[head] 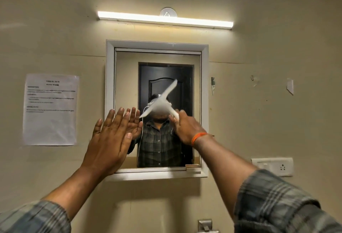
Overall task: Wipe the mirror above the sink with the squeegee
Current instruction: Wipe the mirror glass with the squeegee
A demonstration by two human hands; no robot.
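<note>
The mirror (127, 77) hangs in a white frame (109, 84) on the beige wall. My right hand (187, 127) grips the handle of a white squeegee (161, 101), whose blade lies tilted across the middle of the glass, blurred. My left hand (109, 136) is raised with straight fingers at the mirror's lower left edge, over the frame; whether it touches the surface cannot be told. The glass reflects a person in a plaid shirt and a dark door.
A lit tube light (164, 19) runs above the mirror. A printed paper sheet (50, 109) is taped to the wall at left. A switch and socket plate (273, 167) sits at right. A metal fitting (205, 225) shows at the bottom edge.
</note>
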